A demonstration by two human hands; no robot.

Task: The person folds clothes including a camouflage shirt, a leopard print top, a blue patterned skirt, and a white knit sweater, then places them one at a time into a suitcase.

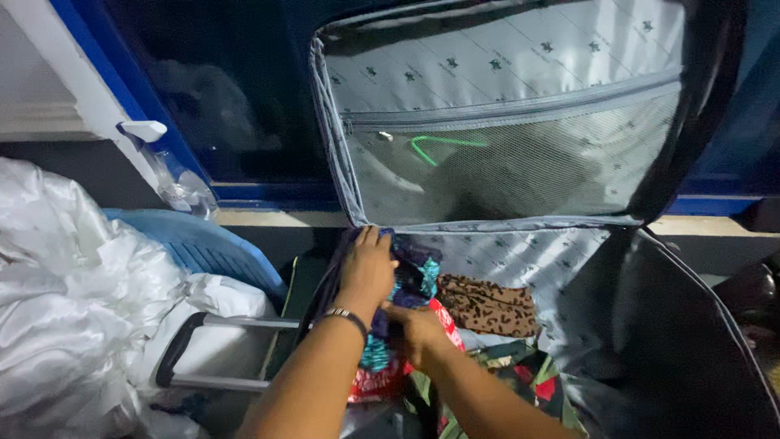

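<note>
Setting: a dim room, an open suitcase (650, 325) lying below a dark window with a blue frame (122, 89).

Right hand (418, 333): nearest the camera, fingers curled shut on the dark folded garment (410, 280), gripping its lower edge just above the red fabric (378, 378).

Left hand (367, 268): bracelet at the wrist, palm down and fingers spread flat on the top of the same garment, pressing rather than clamping.

Garment position: at the left end of the suitcase base, touching the lining wall, beside a leopard-print cloth (487, 305).

Handling: likely soft, light and floppy (it sags where unsupported), so it should hold best taken by a folded edge with a flat palm steadying the stack; not fragile.

Left of the case: a telescopic handle (219, 325) against white bags (73, 284), a blue plastic chair (203, 244) behind.

Farther back: the upright lid (504, 73), grey lining, zipped mesh pocket with a green hanger (443, 145) inside.
</note>
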